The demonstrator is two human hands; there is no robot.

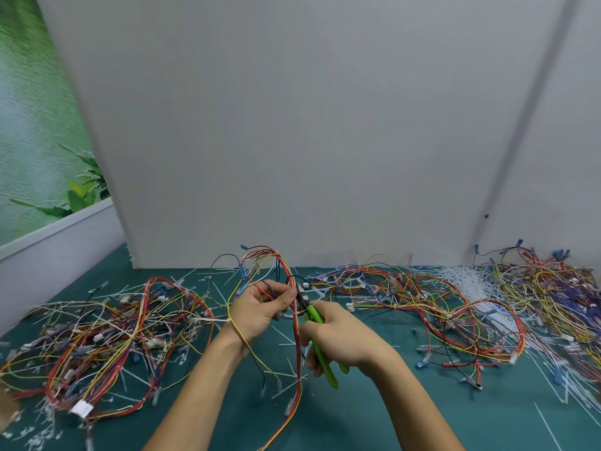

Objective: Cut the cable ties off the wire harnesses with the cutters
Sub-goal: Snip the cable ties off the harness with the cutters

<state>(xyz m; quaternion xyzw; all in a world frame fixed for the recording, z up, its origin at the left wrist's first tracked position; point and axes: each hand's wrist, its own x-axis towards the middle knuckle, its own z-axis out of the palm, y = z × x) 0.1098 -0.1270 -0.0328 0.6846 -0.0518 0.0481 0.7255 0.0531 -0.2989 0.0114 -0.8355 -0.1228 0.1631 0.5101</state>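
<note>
Wire harness (296, 336), a bundle of red, orange and yellow leads, arches up in front of the white panel (292, 125). From there it runs down between the two hands toward the near edge of the counter (374, 418). The left hand (257, 307) holds it up off the counter, thumb and curled fingers pinching the bundle near the top of its straight run. A thin yellow lead lies across that wrist. The right hand (338, 336) is wrapped around the green handles of the cutters (313, 315). Their dark head points up and left at the bundle, just beside the left thumb. Whether the blades have closed on a tie cannot be told at this size.

Short white tie offcuts (291, 369) lie scattered on the teal counter under and around the hands. To the left sits a tangled pile of harnesses (107, 336) with white connectors. To the right a second tangle (422, 307) spreads along the foot of the panel. Beyond it lies a heap of long white cable ties (465, 281), and then a denser mass of purple, yellow and red wires (559, 288) at the far right edge. A picture of green leaves (32, 125) shows past the panel's left side.
</note>
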